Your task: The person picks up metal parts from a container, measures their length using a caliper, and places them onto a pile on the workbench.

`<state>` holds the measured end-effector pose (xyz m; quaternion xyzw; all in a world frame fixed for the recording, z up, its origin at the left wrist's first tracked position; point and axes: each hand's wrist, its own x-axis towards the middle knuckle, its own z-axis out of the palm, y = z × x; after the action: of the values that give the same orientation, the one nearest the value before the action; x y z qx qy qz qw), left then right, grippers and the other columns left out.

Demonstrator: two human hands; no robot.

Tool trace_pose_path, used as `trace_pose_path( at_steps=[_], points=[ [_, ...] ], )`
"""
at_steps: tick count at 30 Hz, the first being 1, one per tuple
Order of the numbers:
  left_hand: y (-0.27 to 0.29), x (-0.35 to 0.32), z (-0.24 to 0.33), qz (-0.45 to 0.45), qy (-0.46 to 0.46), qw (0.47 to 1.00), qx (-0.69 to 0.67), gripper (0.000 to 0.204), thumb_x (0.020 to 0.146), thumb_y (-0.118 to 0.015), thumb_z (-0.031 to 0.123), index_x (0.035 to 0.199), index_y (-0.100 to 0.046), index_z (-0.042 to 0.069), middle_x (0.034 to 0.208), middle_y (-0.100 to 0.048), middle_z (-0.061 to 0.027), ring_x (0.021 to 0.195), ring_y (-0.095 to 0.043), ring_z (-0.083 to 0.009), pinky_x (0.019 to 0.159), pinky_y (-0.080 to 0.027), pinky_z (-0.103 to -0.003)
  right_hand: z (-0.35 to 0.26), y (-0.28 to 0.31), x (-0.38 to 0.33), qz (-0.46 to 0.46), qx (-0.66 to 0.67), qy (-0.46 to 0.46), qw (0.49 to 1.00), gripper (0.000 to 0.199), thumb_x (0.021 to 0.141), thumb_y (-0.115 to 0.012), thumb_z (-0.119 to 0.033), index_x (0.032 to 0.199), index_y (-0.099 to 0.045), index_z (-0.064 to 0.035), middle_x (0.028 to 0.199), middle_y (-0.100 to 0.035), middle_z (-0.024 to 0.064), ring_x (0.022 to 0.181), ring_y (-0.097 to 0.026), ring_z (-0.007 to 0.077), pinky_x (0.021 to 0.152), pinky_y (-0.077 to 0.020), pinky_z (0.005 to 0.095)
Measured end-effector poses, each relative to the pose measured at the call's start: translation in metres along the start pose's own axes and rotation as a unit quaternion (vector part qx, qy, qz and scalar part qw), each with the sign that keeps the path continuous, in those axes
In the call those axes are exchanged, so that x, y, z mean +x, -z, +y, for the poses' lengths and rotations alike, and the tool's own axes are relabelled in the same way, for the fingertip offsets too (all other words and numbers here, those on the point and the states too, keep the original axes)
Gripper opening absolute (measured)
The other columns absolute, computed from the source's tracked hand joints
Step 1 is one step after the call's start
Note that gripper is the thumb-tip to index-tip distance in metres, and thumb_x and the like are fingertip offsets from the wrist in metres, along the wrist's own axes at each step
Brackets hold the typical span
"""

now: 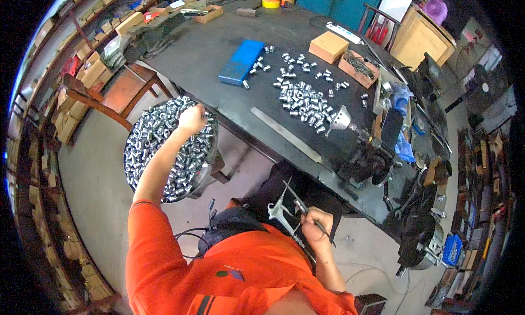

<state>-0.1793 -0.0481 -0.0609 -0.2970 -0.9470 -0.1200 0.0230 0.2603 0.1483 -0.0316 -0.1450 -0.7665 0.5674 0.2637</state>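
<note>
My left hand [191,120] is closed, its fingers curled, at the far right part of a large round tub [214,161] heaped with small shiny metal sleeves [158,134]. Whatever it may hold is hidden by the hand. In front of my body, my right hand [317,226] grips a thin dark pointed tool [298,202] whose tip points up and left. Beside it a silver caliper-like tool [281,216] slants down toward my lap; I cannot tell whether that hand also holds it.
A dark workbench [219,50] spans ahead, bearing a pile of metal sleeves [303,101], a blue box [241,62], a flat metal bar [285,134] and a clamped machine with a metal cone [341,120]. A wooden chair [123,93] stands left; shelves line both sides.
</note>
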Motion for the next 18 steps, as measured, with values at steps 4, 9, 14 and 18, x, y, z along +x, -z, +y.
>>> trace_pose_path(
  at_steps=[4,9,14,18],
  points=[
    [0.055,-0.026,0.051,-0.111,0.081,0.847,-0.513,0.012,0.079,-0.061,0.008,0.084,-0.058,-0.002,0.072,-0.06,-0.0072,0.056,-0.057,-0.0118,0.059,-0.047,-0.026,-0.002,-0.001,0.002,0.01,-0.067,0.016,0.998,0.02,0.059,-0.052,0.007,0.055,-0.034,-0.0029,0.054,-0.038,0.0065,0.048,-0.038,0.0156,0.045,-0.0286,0.0293],
    [0.062,-0.086,0.117,-0.206,0.052,0.703,-0.679,0.02,0.084,-0.058,0.012,0.098,-0.059,-0.003,0.076,-0.061,-0.0092,0.054,-0.055,-0.0148,0.058,-0.046,-0.027,-0.014,-0.007,0.017,-0.068,-0.009,0.041,0.997,0.02,0.063,-0.055,-0.002,0.058,-0.036,-0.0033,0.057,-0.04,0.0077,0.049,-0.039,0.0187,0.046,-0.0291,0.0306],
    [0.04,-0.135,0.169,-0.347,0.087,0.564,-0.744,0.024,0.089,-0.057,0.022,0.095,-0.059,-0.001,0.07,-0.058,-0.0071,0.046,-0.046,-0.014,0.052,-0.043,-0.03,-0.025,-0.006,0.025,-0.113,0.019,0.051,0.992,0.027,0.067,-0.063,-0.016,0.061,-0.04,-0.0027,0.058,-0.04,0.0089,0.05,-0.04,0.0212,0.046,-0.0304,0.0325],
    [0.032,-0.15,0.191,-0.416,0.128,0.493,-0.753,0.029,0.093,-0.055,0.028,0.088,-0.059,0.0,0.058,-0.053,-0.007,0.038,-0.041,-0.0122,0.049,-0.043,-0.027,-0.027,-0.004,0.024,-0.097,0.014,0.04,0.994,0.021,0.064,-0.062,-0.008,0.062,-0.041,-0.0025,0.059,-0.043,0.011,0.049,-0.043,0.0248,0.046,-0.0327,0.0341]
  ],
)
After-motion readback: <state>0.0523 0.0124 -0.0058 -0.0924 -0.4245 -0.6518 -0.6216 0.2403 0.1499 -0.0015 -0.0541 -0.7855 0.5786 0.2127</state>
